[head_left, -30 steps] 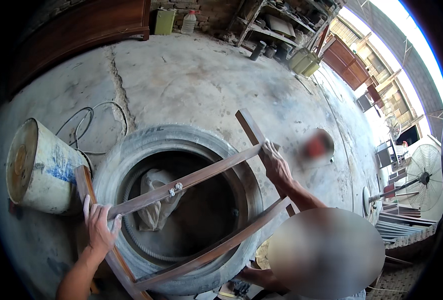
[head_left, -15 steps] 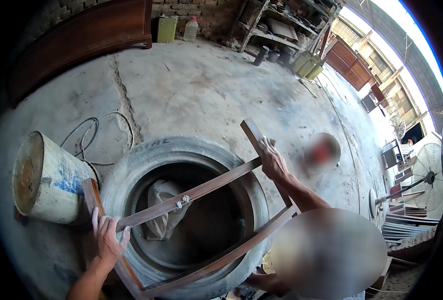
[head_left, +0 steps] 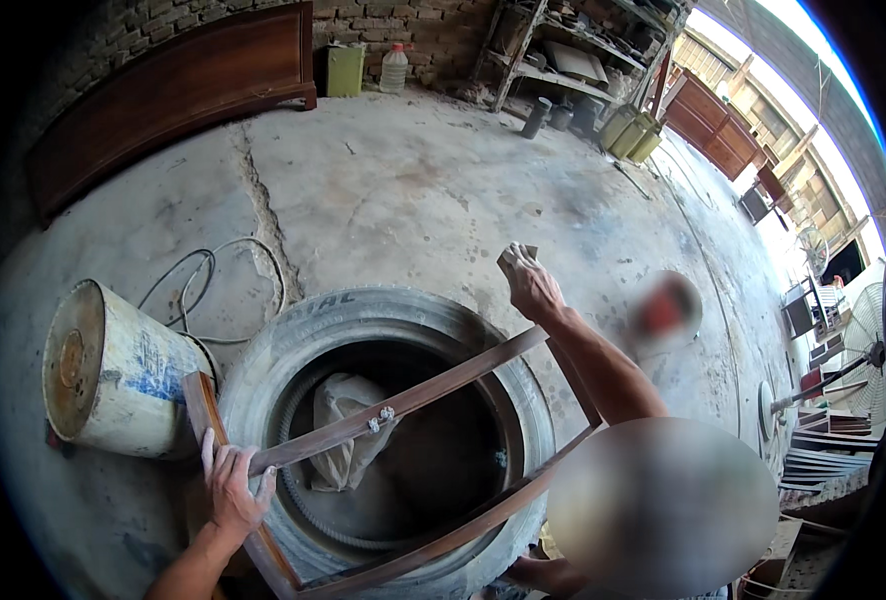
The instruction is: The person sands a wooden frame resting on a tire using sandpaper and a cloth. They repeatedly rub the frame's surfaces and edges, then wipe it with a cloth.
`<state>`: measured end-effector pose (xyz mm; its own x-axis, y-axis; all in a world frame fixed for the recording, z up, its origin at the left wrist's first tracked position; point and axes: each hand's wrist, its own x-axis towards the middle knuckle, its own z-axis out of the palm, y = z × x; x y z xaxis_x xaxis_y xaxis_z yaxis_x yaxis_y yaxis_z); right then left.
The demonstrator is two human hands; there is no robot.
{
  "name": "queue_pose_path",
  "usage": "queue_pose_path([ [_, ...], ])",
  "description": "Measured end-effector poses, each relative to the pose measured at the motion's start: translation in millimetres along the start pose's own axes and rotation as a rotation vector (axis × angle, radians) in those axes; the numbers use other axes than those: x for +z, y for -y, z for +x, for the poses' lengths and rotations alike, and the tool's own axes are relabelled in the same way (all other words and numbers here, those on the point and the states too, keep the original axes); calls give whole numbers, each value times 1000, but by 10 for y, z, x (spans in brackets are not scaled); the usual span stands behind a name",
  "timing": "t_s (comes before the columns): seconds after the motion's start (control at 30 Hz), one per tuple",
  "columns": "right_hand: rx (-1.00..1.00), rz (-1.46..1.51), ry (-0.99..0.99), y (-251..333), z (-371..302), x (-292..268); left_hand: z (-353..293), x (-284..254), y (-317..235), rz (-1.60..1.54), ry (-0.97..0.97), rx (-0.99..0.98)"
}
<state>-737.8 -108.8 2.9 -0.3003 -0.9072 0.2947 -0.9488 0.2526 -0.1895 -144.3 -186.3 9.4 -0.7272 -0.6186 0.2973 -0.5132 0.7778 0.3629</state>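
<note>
A brown wooden frame [head_left: 443,381] lies across a big grey tyre [head_left: 413,308] on the floor. My left hand [head_left: 233,488] grips the frame where its left side bar meets the crossbar, thumb against the crossbar. At the far right end of the frame, my right hand [head_left: 535,288] is closed around the tip of the other side bar, and my forearm covers part of that bar. Two small whitish lumps [head_left: 381,419] sit on the crossbar. Inside the tyre rests a pale plastic bag [head_left: 338,468], partly behind the crossbar.
A paint-stained drum [head_left: 133,370] lies left of the tyre, with a cable [head_left: 251,241] behind. Another person's arm [head_left: 548,576] reaches in at the lower right beside a blurred patch. Farther off are a wooden panel [head_left: 173,112], a green can [head_left: 344,72], shelves [head_left: 575,65] and a fan [head_left: 871,353].
My right hand has slid outward along the side bar to its tip, which stuck out past the fingers before. My left hand keeps its hold. The whole view has shifted slightly.
</note>
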Motion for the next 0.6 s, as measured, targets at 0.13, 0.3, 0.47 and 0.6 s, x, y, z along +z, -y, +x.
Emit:
queue_pose_path([
  [0.13, -70, -23, -57, -47, -413, -16, -2, -42, -10, -6, -18, -20],
  [0.3, 19, -56, 27, -112, 43, -50, 94, 44, -61, -31, -9, 13],
  [0.47, -56, -25, 23, 44, -573, -109, -62, -83, 26, 10, -18, -23],
  [0.6, 59, -77, 56, 27, -316, -136, 27, 5, -28, -27, -7, -10],
])
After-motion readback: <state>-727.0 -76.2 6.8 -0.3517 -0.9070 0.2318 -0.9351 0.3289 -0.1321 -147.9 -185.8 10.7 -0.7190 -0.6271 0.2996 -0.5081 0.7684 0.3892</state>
